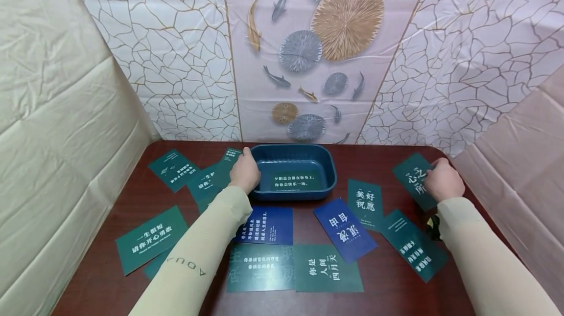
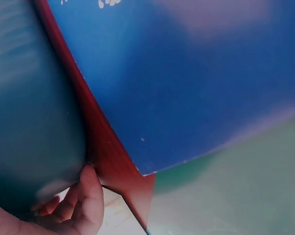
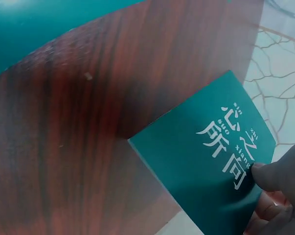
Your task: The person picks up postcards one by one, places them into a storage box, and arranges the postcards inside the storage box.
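Observation:
A dark blue rectangular dish (image 1: 328, 157) stands at the back middle of the table, with a green card (image 1: 296, 182) printed with white characters lying inside. My left hand (image 1: 245, 171) grips the dish's left end; in the left wrist view its fingers (image 2: 91, 196) curl against the dish wall (image 2: 34, 107). Over at the right, my right hand (image 1: 444, 180) pinches the edge of a green card (image 1: 414, 174) with large white characters. The right wrist view shows the thumb (image 3: 269, 175) on top of this card (image 3: 186, 156) and the other fingers under it.
Several green cards lie at the left, among them one (image 1: 152, 237) partly under my left forearm. Two blue cards (image 1: 345, 230) and several green ones, including one (image 1: 328, 282) at the front, spread across the middle and right. A patterned backdrop (image 1: 189, 52) rises behind the table.

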### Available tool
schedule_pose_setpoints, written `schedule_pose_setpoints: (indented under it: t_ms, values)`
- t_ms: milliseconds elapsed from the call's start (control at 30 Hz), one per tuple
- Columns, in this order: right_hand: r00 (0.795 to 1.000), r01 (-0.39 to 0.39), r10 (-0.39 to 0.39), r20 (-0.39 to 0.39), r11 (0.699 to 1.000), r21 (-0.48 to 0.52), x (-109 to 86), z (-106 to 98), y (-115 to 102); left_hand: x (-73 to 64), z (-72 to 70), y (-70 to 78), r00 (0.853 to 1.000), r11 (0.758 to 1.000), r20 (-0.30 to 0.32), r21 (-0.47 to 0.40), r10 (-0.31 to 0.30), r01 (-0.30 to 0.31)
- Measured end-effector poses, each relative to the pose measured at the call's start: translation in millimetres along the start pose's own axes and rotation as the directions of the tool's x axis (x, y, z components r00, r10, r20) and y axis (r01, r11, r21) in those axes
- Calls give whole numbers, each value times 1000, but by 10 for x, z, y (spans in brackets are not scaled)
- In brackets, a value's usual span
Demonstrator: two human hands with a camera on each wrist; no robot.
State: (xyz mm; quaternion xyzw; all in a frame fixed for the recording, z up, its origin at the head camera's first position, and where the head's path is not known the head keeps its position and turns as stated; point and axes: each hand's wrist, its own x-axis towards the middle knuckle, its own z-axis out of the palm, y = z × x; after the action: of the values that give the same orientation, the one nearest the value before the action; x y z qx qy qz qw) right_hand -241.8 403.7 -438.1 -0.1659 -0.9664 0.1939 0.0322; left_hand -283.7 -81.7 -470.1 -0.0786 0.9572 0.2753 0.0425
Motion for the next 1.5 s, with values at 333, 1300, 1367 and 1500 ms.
schedule_pose_setpoints:
  t_ms: [333,1300,1367,1500]
  values:
    - [996,86,-85,-16,996,35,6,-76,-270,24,13,-1,1000,1000,-4,1,1,-1]
    - [859,498,-463,-219,856,141,-295,-26,-1628,0,-6,4,1000,1000,-3,0,10,-10]
    - [848,517,-477,-230,841,161,-326,11,-1771,-9,-17,5,1000,1000,-3,-1,13,-13]
    - [818,569,-527,-229,801,189,-398,121,-2039,-16,-28,2,1000,1000,-2,-1,15,-15]
